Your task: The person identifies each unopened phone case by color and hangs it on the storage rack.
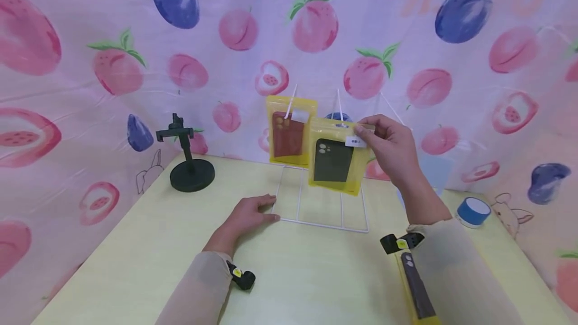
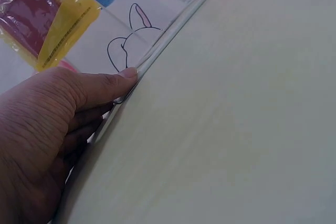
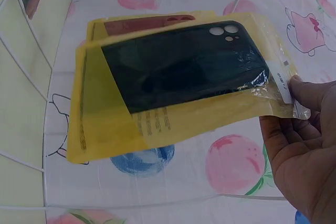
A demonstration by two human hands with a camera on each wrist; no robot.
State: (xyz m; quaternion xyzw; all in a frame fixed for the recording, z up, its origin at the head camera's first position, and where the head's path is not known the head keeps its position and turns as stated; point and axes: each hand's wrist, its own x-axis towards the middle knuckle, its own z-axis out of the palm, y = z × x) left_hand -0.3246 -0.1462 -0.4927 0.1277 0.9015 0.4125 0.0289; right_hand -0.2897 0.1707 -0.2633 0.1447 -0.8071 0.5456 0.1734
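Right hand (image 1: 392, 150) up at the wire rack (image 1: 321, 204), fingers (image 1: 367, 129) pinching the top edge of a yellow packet (image 1: 336, 162) with a dark phone case inside. Packet held upright at the level of the rack's middle prong, apparently so the hang hole lines up with it; whether the hole is already on the prong, cannot tell. Second yellow packet (image 1: 289, 132), red case, hanging on the left prong just beside and partly behind the held one.

Left hand (image 1: 247, 216) flat on the tabletop (image 1: 149, 245), fingers nearly straight, pressing the front left corner of the rack's base wire, likely to keep the light rack from sliding or tipping.

Black stand (image 1: 189, 164) well apart to the left, blue tape roll (image 1: 472, 211) at the right edge, another yellow packet (image 1: 417, 290) lying near the right forearm.

Right wrist view: held packet (image 3: 178, 85) close up, camera cutouts of the case, the printed strip on its back and the thumb on the label end, none of which is legible from the head. Left wrist view: thumb (image 2: 113, 85) lying on the white wire (image 2: 173, 30), contact the head view leaves vague. Only the head view shows both hands and the whole rack together.
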